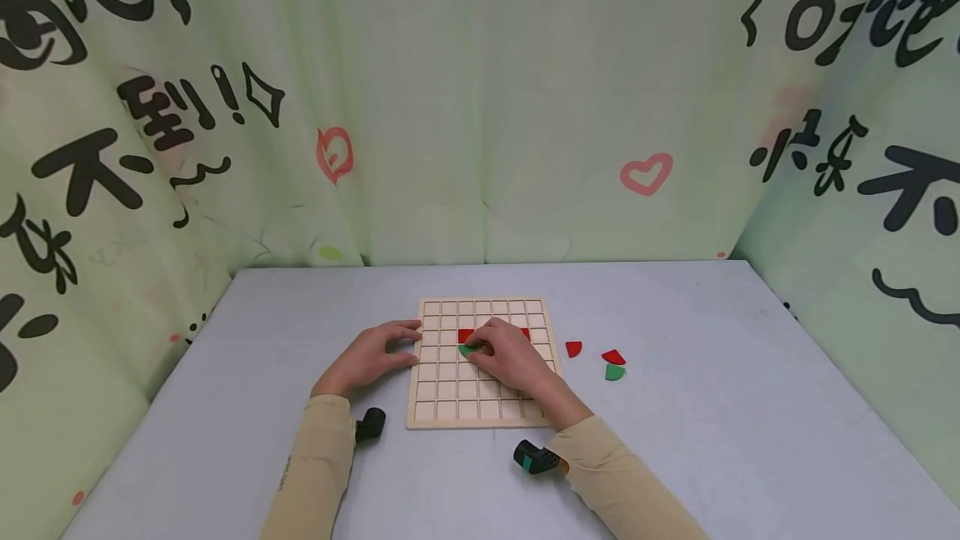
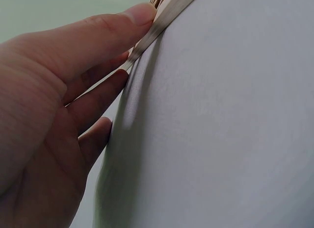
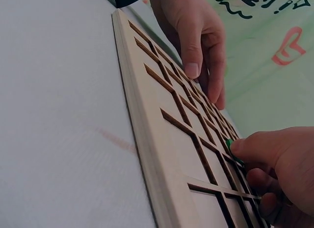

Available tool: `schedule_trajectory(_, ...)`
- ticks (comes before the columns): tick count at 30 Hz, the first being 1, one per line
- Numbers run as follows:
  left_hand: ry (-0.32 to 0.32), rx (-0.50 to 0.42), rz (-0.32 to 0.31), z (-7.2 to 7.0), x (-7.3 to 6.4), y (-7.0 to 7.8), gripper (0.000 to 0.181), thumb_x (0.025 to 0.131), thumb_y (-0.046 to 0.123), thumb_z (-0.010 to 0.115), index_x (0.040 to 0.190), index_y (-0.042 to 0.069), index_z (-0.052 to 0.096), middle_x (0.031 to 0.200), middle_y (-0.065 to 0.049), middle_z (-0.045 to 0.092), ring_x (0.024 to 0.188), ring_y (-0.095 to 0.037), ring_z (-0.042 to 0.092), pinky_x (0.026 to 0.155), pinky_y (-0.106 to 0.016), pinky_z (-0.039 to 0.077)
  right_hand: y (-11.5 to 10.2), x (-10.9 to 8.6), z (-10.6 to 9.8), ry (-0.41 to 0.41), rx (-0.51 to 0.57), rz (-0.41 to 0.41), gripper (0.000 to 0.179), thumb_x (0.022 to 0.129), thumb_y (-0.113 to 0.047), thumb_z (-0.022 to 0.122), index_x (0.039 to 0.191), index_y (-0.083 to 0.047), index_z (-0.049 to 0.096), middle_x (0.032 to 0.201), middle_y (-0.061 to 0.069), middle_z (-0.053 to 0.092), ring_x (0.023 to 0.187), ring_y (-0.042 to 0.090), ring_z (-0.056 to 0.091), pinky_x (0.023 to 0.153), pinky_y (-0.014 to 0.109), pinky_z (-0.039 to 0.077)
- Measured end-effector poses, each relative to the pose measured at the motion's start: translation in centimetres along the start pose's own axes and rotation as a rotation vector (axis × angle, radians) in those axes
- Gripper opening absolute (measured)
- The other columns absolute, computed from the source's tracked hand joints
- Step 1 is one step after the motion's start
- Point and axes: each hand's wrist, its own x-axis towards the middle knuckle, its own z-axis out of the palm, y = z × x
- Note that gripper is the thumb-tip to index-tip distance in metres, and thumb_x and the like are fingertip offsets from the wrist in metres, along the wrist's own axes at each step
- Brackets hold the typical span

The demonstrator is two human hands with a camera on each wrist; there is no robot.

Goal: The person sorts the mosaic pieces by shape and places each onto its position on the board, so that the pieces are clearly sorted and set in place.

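Observation:
A wooden grid board [image 1: 480, 424] with square cells lies on the table. My left hand [image 1: 371, 357] touches the board's left edge, its fingers fairly straight, and thumb and fingertips meet that edge in the left wrist view. Above the grid, my right hand [image 1: 510, 354] pinches a small green piece [image 1: 465, 351] with curled fingers, the thumb on it in the right wrist view. How far the piece sits in its cell cannot be told. Just behind it is a red piece [image 1: 464, 336] in the grid; more red [image 1: 526, 332] shows beyond the right hand, which hides the cells between.
Right of the board lie a red quarter-round piece [image 1: 573, 349], another red piece [image 1: 613, 357] and a green one [image 1: 615, 372]. A white tabletop [image 1: 735, 440] carries everything. Printed curtains [image 1: 555, 107] hang behind and at both sides. Black wrist cameras [image 1: 371, 424] sit by both sleeves.

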Motion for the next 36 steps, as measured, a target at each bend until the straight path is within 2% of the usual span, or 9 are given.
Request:
schedule_trajectory(12,0.001,-0.008,-0.006,0.1,0.1,0.0,0.04,0.087,0.018,0.075,0.125,0.007,0.066,0.146,-0.005,0.05,0.14,-0.031,0.037,0.114,-0.049,0.031,0.0,-0.1,-0.2,0.012,-0.007,-0.013,0.013,0.088,-0.014,0.073,0.099,-0.007,0.074,0.092,0.001,0.06,0.079,0.012,0.052,0.068,0.025,0.048)
schedule_trajectory(18,0.002,-0.011,-0.011,0.2,0.2,-0.1,0.041,0.086,0.018,0.076,0.125,0.007,0.066,0.146,-0.004,0.05,0.14,-0.031,0.037,0.114,-0.048,0.031,0.7,-0.2,-0.6,0.043,0.007,0.003,0.015,0.088,-0.014,0.073,0.102,-0.008,0.075,0.093,-0.002,0.061,0.082,0.011,0.054,0.071,0.024,0.051)
schedule_trajectory(24,0.01,-0.011,-0.009,0.2,0.2,-0.3,0.041,0.086,0.018,0.076,0.124,0.008,0.066,0.145,-0.004,0.051,0.14,-0.031,0.037,0.114,-0.048,0.032,1.4,-0.5,-1.4,0.098,0.007,0.025,0.018,0.087,-0.014,0.075,0.104,-0.008,0.075,0.095,-0.001,0.064,0.08,0.012,0.054,0.071,0.027,0.051)
schedule_trajectory(36,0.011,-0.007,0.0,0.2,0.1,-0.4,0.041,0.087,0.018,0.076,0.125,0.007,0.066,0.145,-0.004,0.05,0.14,-0.031,0.037,0.114,-0.048,0.032,2.6,-1.6,-3.5,0.124,0.04,0.081,0.021,0.088,-0.015,0.074,0.108,-0.007,0.073,0.1,0.002,0.065,0.084,0.015,0.059,0.078,0.03,0.054)
